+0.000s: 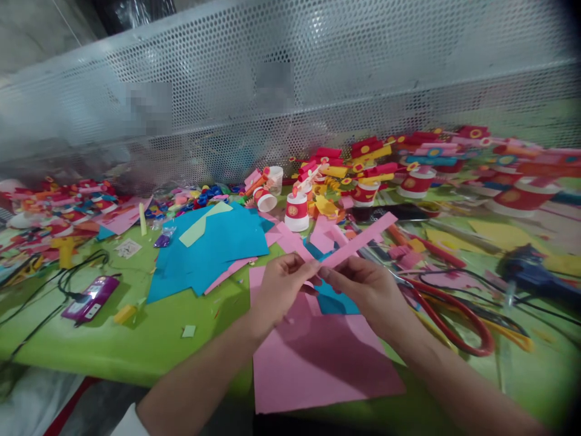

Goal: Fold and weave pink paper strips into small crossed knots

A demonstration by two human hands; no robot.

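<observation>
A long pink paper strip slants up to the right above the green table. My left hand and my right hand both pinch its lower end, fingertips meeting over the table's middle. Beneath the hands lies a large pink sheet that reaches the near edge, with a blue piece on top of it. A stack of blue sheets lies to the left of my left hand.
Red-handled scissors lie right of my right hand, a blue glue gun further right. A purple phone with black cables is at left. Red-and-white paper cups, coloured rolls and scraps crowd the back, before a perforated metal wall.
</observation>
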